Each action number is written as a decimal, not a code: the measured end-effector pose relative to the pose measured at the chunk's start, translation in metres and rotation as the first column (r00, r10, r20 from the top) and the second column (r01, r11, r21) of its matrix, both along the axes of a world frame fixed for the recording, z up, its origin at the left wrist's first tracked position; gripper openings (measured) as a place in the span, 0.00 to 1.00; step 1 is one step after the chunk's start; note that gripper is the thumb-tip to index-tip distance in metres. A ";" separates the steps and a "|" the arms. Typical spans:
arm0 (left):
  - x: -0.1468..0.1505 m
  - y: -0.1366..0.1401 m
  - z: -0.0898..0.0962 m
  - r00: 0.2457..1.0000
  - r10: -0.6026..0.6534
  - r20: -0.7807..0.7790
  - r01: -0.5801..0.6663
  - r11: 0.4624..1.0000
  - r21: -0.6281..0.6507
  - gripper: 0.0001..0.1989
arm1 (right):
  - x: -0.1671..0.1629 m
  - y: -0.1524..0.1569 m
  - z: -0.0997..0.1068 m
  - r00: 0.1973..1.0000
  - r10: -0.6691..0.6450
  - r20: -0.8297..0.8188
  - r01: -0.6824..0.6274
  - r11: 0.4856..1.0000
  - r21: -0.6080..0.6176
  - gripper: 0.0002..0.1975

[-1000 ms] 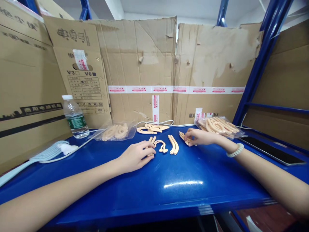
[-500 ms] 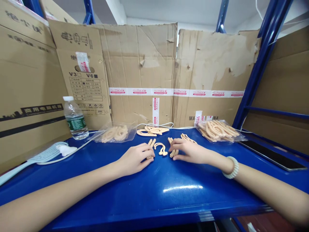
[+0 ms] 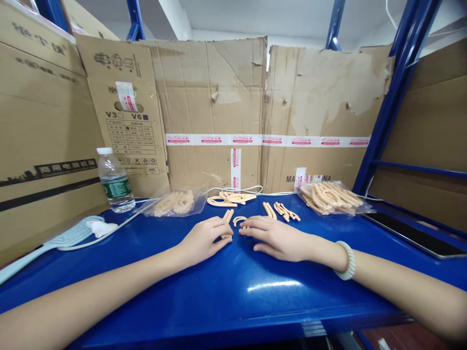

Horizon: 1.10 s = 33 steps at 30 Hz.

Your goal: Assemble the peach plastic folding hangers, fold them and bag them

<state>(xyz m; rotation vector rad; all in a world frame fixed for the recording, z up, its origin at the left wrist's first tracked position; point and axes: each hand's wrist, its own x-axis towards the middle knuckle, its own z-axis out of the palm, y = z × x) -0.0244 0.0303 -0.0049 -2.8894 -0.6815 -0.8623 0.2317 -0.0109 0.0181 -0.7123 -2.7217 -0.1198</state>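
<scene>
My left hand (image 3: 206,239) rests near the middle of the blue surface, fingers curled over the near end of a pair of straight pale wood-coloured strips (image 3: 228,216). My right hand (image 3: 279,237) is palm down with its fingers stretched out and slightly apart. Its fingertips reach over a pale hook-shaped piece (image 3: 238,219), covering most of it; contact cannot be made out. Just behind the right hand lie more straight pale strips (image 3: 269,210). Beside them is a small group of wavy pale pieces (image 3: 287,212).
Larger looped pale pieces (image 3: 231,198) lie at the back. Clear bags of pale parts stand left (image 3: 175,203) and right (image 3: 330,198). A water bottle (image 3: 116,182), a light-blue slatted tool (image 3: 73,234), a white cable (image 3: 127,226) and a phone (image 3: 414,234) flank them. Cardboard (image 3: 215,107) walls the back.
My right hand has left the straight strips, which now lie farther back, and moved left over the hook-shaped piece with fingers straightened. My left hand has barely moved.
</scene>
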 end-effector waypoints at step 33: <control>0.000 -0.002 0.001 1.000 0.013 0.022 -0.013 1.000 0.002 0.09 | -0.005 0.167 0.017 0.886 -0.464 0.017 0.458 0.868 -0.191 0.23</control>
